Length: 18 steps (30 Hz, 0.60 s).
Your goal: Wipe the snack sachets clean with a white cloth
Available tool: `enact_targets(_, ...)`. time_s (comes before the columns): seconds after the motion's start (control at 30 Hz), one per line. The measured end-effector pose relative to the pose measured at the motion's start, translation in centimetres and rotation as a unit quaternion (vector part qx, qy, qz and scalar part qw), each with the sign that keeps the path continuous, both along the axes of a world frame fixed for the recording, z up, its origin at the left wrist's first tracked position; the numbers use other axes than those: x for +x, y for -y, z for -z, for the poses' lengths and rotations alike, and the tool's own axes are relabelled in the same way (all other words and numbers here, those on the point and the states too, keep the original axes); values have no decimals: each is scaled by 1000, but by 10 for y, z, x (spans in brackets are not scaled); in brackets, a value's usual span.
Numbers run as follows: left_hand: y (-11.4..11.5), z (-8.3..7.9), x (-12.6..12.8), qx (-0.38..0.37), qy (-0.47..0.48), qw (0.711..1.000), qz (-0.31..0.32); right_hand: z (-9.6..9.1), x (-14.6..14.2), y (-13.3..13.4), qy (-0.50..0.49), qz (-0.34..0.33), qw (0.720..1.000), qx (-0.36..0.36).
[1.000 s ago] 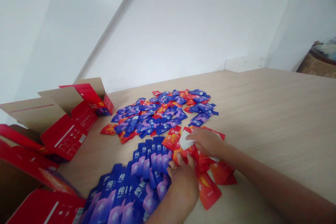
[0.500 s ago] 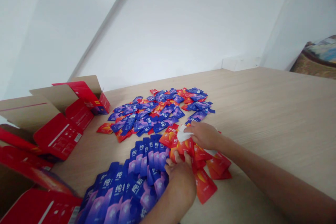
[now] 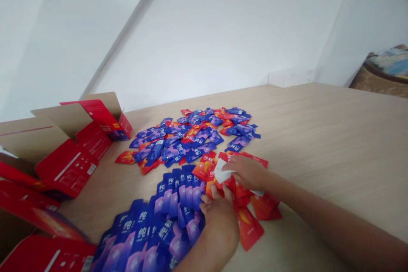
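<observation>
A fanned row of blue-purple sachets (image 3: 165,216) runs from the lower left toward the middle of the wooden table (image 3: 334,144). Beside its far end lies a bunch of red-orange sachets (image 3: 251,225). My left hand (image 3: 219,216) rests on that bunch, fingers curled onto the sachets where red meets blue. My right hand (image 3: 247,172) lies just beyond it, fingers pressed on a white-backed sachet (image 3: 220,173) on top of the red ones. Farther back, a loose heap of mixed blue and red sachets (image 3: 191,138) is spread out.
Opened red cardboard boxes (image 3: 70,153) with brown flaps stand along the left edge, more red box parts (image 3: 47,259) at the lower left corner. White walls rise behind the table. A woven brown object (image 3: 382,72) sits at the far right.
The hands have barely shifted on the red sachets; the view dipped and came back slightly. The piles lie as before.
</observation>
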<state>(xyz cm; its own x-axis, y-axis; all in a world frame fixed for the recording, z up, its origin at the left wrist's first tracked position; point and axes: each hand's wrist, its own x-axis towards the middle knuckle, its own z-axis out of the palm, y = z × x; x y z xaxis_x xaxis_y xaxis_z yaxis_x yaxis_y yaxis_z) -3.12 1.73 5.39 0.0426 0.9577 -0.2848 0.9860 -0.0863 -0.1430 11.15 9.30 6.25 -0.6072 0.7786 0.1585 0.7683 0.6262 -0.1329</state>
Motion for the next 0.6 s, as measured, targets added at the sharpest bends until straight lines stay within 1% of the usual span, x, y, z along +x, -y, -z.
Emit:
enact_targets(0.1,0,0,0,-10,8,1000,-8,0,9,-11,38,57,997,19)
enact_targets(0.2,0,1,1,-24,16,999,-17,-4,30,-29,70,136,987,43)
enact_targets(0.3,-3,0,1,-58,23,998,-31,-2,59,-46,90,247,964,44)
enact_targets(0.33,-5,0,1,-70,26,997,-35,0,67,-50,99,289,951,39)
enact_targets(0.4,-8,0,1,-93,32,994,-44,2,76,-58,111,347,930,43)
enact_targets(0.43,-10,0,2,-103,36,993,-47,3,77,-62,109,359,926,51)
enact_targets(0.47,-12,0,2,-113,38,991,-52,2,73,-67,100,356,927,61)
enact_targets(0.53,-15,2,4,-126,43,989,-61,-2,58,-81,73,324,940,76)
enact_targets(0.6,-16,4,5,-132,45,988,-68,-7,34,-100,62,289,953,75)
